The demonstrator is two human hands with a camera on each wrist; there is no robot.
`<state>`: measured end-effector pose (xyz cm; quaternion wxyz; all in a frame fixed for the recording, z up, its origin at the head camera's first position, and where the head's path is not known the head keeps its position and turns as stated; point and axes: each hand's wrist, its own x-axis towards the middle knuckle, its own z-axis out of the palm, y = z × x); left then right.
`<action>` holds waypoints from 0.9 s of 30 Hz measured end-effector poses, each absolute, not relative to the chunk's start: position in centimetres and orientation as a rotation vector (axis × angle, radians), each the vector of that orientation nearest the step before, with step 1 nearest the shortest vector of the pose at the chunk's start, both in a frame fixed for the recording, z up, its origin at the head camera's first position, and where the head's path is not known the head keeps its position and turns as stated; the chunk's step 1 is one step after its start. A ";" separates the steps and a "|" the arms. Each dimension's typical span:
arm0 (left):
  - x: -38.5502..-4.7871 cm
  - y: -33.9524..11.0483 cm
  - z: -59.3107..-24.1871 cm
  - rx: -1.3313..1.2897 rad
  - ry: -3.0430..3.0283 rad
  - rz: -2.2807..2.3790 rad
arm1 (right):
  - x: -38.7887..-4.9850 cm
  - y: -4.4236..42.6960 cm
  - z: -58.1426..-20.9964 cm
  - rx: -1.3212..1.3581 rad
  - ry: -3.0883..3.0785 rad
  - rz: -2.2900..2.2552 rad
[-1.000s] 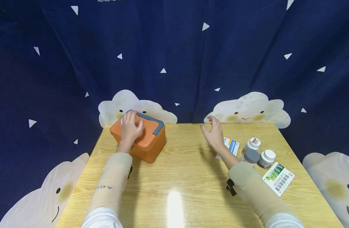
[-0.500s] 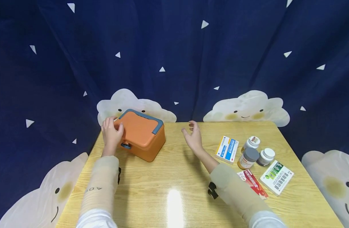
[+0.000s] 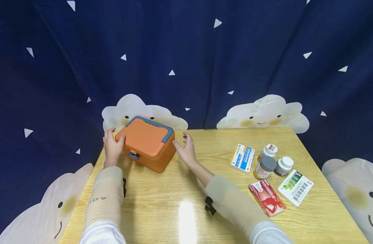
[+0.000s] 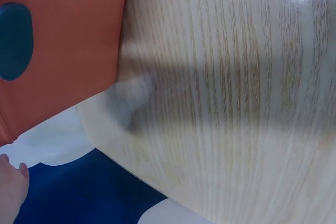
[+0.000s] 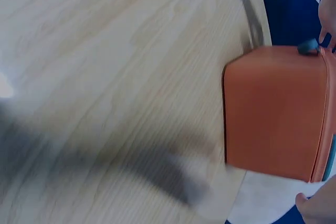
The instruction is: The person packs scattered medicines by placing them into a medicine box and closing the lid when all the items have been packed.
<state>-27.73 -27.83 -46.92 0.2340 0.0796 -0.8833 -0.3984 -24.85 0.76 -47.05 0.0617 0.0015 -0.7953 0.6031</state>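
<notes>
An orange lidded box (image 3: 145,139) with a blue-grey handle (image 3: 151,122) folded on its lid stands at the table's back left. Its front latch (image 3: 133,155) hangs beneath the lid edge. At the box's left side is my left hand (image 3: 112,145), fingers loosely bent, thumb by the front corner; whether it touches the lid I cannot tell. My right hand (image 3: 186,151) is beside the opposite side, thumb close to the lid edge, holding nothing. In the right wrist view the box (image 5: 275,114) lies between both hands.
On the right of the wooden table (image 3: 174,193) are a blue-and-white medicine box (image 3: 242,158), a red box (image 3: 267,197), a green-and-white box (image 3: 296,187), a grey-capped bottle (image 3: 265,167) and two white-capped bottles (image 3: 268,151). A dark blue curtain (image 3: 186,51) hangs behind.
My left hand has moved off the box's lid to its left side. My right hand has travelled left from near the medicine boxes to the box's right side. The box stays put.
</notes>
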 end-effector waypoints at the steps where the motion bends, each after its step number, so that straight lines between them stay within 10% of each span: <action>1: -27.7 -27.9 -47.0 0.234 -2.439 -1.122 | -24.8 0.4 -47.1 -0.001 -2.400 1.848; 27: -28.1 -27.9 -46.3 0.526 -2.499 -1.816 | -23.8 -3.9 -47.4 -0.031 -2.469 2.006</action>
